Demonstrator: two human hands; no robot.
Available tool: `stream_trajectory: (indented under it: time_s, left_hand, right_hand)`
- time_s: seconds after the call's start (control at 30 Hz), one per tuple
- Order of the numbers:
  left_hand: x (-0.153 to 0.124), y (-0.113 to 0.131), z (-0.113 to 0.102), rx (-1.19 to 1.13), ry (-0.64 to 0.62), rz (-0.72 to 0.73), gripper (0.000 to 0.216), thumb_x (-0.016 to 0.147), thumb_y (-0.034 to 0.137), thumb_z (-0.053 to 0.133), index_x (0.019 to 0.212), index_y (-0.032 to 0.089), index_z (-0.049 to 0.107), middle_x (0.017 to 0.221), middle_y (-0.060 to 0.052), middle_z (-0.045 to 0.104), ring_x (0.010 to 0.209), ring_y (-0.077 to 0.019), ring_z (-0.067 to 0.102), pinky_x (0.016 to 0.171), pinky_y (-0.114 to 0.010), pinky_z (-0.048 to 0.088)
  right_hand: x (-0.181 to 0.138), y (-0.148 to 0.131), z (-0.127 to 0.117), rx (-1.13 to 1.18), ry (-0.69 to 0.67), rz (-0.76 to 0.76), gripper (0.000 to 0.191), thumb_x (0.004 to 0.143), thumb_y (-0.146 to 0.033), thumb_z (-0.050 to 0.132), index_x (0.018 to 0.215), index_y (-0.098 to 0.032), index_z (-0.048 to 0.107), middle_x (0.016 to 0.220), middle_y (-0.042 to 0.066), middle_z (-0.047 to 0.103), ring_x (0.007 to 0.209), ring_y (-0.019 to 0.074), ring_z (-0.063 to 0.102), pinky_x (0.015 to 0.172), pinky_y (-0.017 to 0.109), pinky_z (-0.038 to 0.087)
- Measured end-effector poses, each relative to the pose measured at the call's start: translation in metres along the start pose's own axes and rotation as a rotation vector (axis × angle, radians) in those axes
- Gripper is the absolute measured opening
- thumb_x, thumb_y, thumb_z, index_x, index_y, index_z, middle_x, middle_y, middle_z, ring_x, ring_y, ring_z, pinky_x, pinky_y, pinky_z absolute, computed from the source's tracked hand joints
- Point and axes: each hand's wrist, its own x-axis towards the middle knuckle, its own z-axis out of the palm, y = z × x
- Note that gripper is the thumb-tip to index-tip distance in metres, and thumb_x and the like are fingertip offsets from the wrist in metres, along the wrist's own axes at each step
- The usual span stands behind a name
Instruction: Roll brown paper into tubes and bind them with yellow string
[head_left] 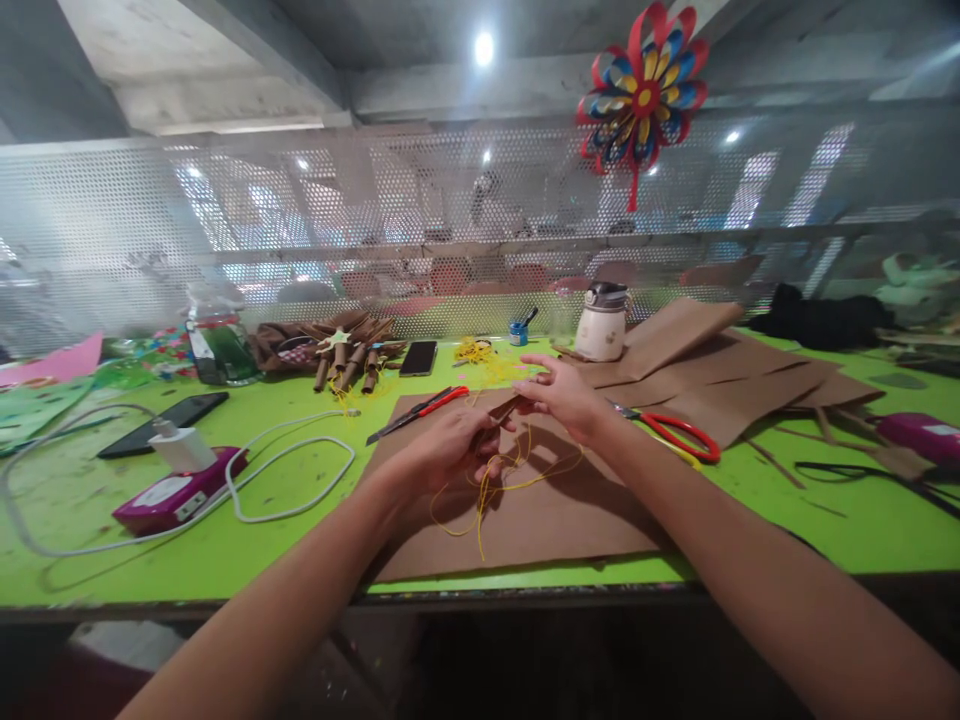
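My left hand (448, 448) is closed round a small rolled brown paper tube (501, 414) over a brown paper sheet (555, 520) on the green table (225, 540). My right hand (564, 392) pinches the tube's far end, its other fingers spread. Yellow string (495, 480) hangs in loops from the tube and from my left hand down onto the sheet.
A red-handled cutter (420, 410) lies behind my hands and red scissors (675, 432) to the right. More brown sheets (720, 370), a white jar (601, 322), rolled tubes (349, 362), two phones, a charger with white cable (180, 450) and a mesh screen (375, 230) surround them.
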Motion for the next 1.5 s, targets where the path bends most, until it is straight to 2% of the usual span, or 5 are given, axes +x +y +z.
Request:
stream_trajectory:
  time_s: [0.17,0.63,0.93,1.23,1.5]
  left_hand:
    - [-0.004,0.008,0.007,-0.059,-0.016,-0.071,0.013,0.08,0.02,0.044,0.089,0.015,0.052,0.053,0.006,0.037,0.042,-0.0093,0.046,0.039,-0.019,0.033]
    - [-0.002,0.002,0.008,0.097,0.001,0.002,0.022,0.085,0.037,0.049,0.078,0.017,0.043,0.058,0.002,0.051,0.05,-0.0174,0.06,0.054,-0.035,0.052]
    - [-0.001,-0.001,-0.001,0.174,-0.005,0.095,0.015,0.085,0.029,0.046,0.087,0.016,0.054,0.062,-0.003,0.059,0.058,-0.0142,0.057,0.064,-0.03,0.048]
    - [-0.001,0.003,0.0,0.138,-0.053,0.082,0.019,0.084,0.027,0.046,0.083,0.012,0.057,0.073,-0.011,0.067,0.069,-0.0187,0.063,0.07,-0.031,0.047]
    - [0.002,0.003,-0.003,0.052,0.051,0.094,0.028,0.085,0.037,0.053,0.09,0.01,0.058,0.079,-0.013,0.068,0.072,-0.0184,0.064,0.067,-0.028,0.047]
  right_hand:
    - [0.001,0.001,0.0,-0.034,0.002,-0.008,0.039,0.072,-0.004,0.06,0.11,-0.015,0.053,0.06,-0.006,0.056,0.048,0.0082,0.057,0.052,0.022,0.049]
    - [0.008,0.016,0.001,-0.348,0.008,-0.242,0.04,0.073,-0.013,0.057,0.113,-0.012,0.055,0.068,-0.002,0.06,0.057,0.0114,0.061,0.062,0.028,0.052]
    - [-0.001,0.005,0.002,-0.104,-0.102,-0.154,0.045,0.065,-0.011,0.064,0.109,-0.015,0.058,0.071,-0.002,0.061,0.06,0.0093,0.056,0.061,0.024,0.048]
    - [0.0,0.012,0.002,-0.118,-0.098,-0.212,0.052,0.059,-0.01,0.067,0.11,-0.012,0.057,0.07,-0.002,0.062,0.059,0.0089,0.055,0.062,0.025,0.048]
    - [0.0,0.015,0.008,-0.123,-0.113,-0.219,0.055,0.056,-0.011,0.07,0.109,-0.012,0.057,0.075,0.0,0.063,0.068,0.011,0.058,0.069,0.027,0.049]
